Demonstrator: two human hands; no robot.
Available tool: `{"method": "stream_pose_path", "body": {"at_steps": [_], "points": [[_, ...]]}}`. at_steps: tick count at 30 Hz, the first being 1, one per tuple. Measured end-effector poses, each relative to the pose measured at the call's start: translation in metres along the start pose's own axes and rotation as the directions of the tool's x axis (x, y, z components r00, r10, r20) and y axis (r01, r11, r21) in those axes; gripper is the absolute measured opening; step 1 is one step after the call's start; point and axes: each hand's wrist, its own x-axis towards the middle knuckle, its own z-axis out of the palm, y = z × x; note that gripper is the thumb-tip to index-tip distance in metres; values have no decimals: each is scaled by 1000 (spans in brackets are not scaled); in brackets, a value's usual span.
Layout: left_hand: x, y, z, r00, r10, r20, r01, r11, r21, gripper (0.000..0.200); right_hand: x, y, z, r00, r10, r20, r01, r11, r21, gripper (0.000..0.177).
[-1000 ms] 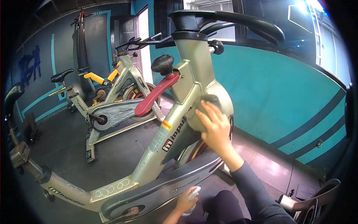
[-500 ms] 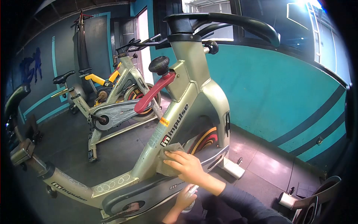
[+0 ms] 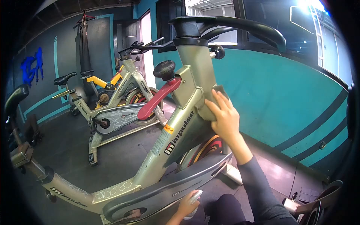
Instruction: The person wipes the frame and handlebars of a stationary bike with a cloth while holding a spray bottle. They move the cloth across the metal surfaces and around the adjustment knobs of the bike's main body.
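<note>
Pressing cloth (image 3: 207,109) to frame (image 3: 186,125) under right grip (image 3: 225,119), fingers flat and apart. Clamping bottle (image 3: 195,195) in left grip (image 3: 185,208), well below. Judged midway: guard (image 3: 165,191) beneath right grip probably left.

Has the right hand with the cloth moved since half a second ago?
Yes. The right hand and cloth went up the frame, from beside the impulse logo to well above it, level with the red lever.
</note>
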Motion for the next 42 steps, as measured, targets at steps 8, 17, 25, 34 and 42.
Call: {"method": "stream_pose_path", "body": {"at_steps": [8,17,25,34,42], "points": [[3,-7,-5,999,29,23,-30,999,20,50,-66,-70,13,999,-19,42,12,986,167,49],[-1,-3,0,999,41,-8,-41,999,-12,51,-105,-105,-15,938,-255,234,111,862,494,57],[-2,1,0,1000,25,12,-25,1000,-14,49,24,6,-33,995,80,61,-92,971,219,67],[0,-6,-1,1000,17,-14,-17,1000,0,49,-19,-33,7,1000,15,28,-14,999,-30,50],[1,5,-5,1000,19,-11,-19,1000,-7,47,-93,-114,11,996,-16,91,4,990,138,42]]}}
